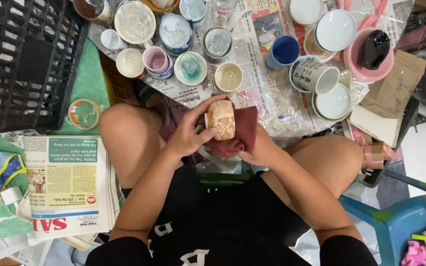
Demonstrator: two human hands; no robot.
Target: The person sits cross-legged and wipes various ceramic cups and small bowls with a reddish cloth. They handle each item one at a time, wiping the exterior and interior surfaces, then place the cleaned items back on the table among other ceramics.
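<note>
Just below the newspaper (252,44) crowded with cups, the left hand (188,135) grips a patterned cup (221,119) while the right hand (255,148) clutches a dark red cloth (240,133) against it.

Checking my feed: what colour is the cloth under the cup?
Dark red cloth, beneath the cream-and-orange patterned cup; head view.

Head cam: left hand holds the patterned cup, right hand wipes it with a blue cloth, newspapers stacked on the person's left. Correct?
Not quite: the cloth is dark red, not blue, as the head view shows. The left hand does hold the patterned cup, the right hand holds the cloth against it, and the newspapers lie on the person's left.
</note>
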